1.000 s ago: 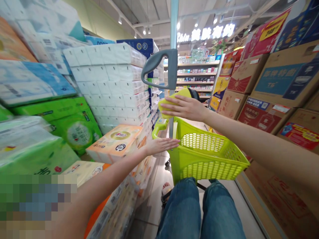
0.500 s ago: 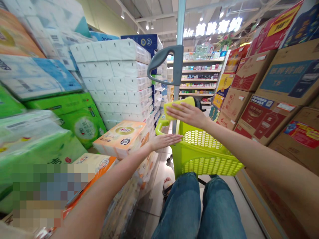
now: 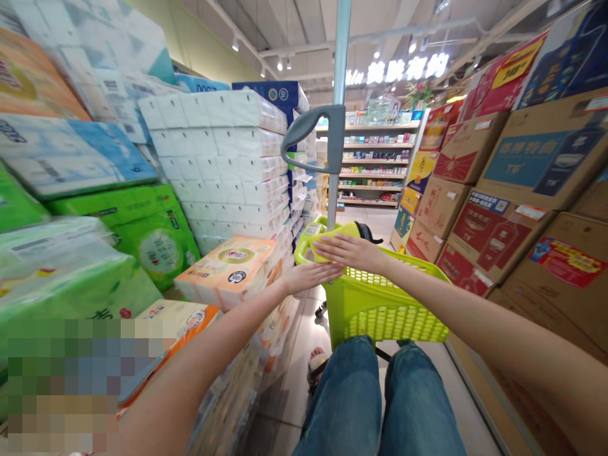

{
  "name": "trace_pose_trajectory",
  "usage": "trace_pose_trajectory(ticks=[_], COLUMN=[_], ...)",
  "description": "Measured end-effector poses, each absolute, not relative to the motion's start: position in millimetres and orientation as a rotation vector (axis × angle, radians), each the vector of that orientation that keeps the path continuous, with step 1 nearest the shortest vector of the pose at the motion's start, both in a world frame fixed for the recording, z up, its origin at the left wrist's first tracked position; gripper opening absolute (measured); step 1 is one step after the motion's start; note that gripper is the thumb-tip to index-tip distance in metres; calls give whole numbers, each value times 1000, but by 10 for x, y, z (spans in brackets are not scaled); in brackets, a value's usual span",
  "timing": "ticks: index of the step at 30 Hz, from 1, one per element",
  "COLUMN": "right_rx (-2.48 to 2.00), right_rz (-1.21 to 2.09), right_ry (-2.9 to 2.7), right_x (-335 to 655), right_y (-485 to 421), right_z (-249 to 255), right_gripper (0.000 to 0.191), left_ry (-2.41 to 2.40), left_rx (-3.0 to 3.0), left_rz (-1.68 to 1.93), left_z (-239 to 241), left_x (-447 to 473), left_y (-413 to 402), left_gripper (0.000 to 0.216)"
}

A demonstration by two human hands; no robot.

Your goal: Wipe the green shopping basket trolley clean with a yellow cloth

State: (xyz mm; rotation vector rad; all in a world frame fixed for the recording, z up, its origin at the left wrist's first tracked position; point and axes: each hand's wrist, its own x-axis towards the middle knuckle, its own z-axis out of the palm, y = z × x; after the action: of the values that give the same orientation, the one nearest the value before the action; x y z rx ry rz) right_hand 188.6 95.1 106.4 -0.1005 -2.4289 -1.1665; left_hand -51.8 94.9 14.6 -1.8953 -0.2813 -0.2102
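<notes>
My right hand [image 3: 349, 251] lies with its fingers straight across a yellow object [image 3: 350, 232] with a black end; its kind is not clear, and my thumb is hidden. The object is over the back of a lime-green shopping basket cart [image 3: 375, 313]. Just below, my left hand [image 3: 312, 277] is flat and open, palm down, its fingertips close to the cart's upper edge. Whether they touch it I cannot tell. A grey loop handle [image 3: 336, 142] sits on an upright metal pole [image 3: 342, 57] above my hands.
Stacked white tissue packs [image 3: 209, 139] and an orange tissue pack [image 3: 232, 256] line the left side. Cardboard cartons [image 3: 517, 152] are piled along the right. Stocked shelves [image 3: 375, 145] stand at the aisle's end. My jeans-covered knees [image 3: 351, 380] are directly behind the cart.
My right hand and the yellow object have come down together toward the cart's edge. The left hand is slightly lower, and the two hands are closer together. The view has tilted a little.
</notes>
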Motion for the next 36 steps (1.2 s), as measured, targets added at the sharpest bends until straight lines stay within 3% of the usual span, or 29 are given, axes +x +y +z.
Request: trace_pose_trajectory(ticks=[7, 15, 17, 24, 26, 32, 36], right_rx=[-272, -68, -39, -256, -277, -98, -63], right_rz=[-1011, -1071, -1084, -978, -954, -1054, -1104], right_ry=[-2270, -2451, -2519, -2332, -2298, -2434, -2510], right_x=[1828, 1883, 1918, 1844, 1823, 1885, 1942], right_y=[1099, 943, 961, 1159, 1144, 991, 1036], right_z=[1993, 970, 1051, 2101, 1996, 1051, 1309], right_gripper=[70, 71, 72, 74, 75, 75, 79], left_ry=[-292, -329, -339, -351, -358, -317, -322], left_rx=[-1830, -1789, -1789, -1789, -1797, -1896, -1882], left_rz=[-179, -37, -33, -60, -53, -135, -173], left_z=[280, 115, 116, 179, 166, 120, 129], left_x=[-493, -529, -536, -542, -541, -529, -523], left_y=[824, 960, 957, 892, 903, 962, 953], left_gripper=[61, 68, 69, 69, 70, 67, 67])
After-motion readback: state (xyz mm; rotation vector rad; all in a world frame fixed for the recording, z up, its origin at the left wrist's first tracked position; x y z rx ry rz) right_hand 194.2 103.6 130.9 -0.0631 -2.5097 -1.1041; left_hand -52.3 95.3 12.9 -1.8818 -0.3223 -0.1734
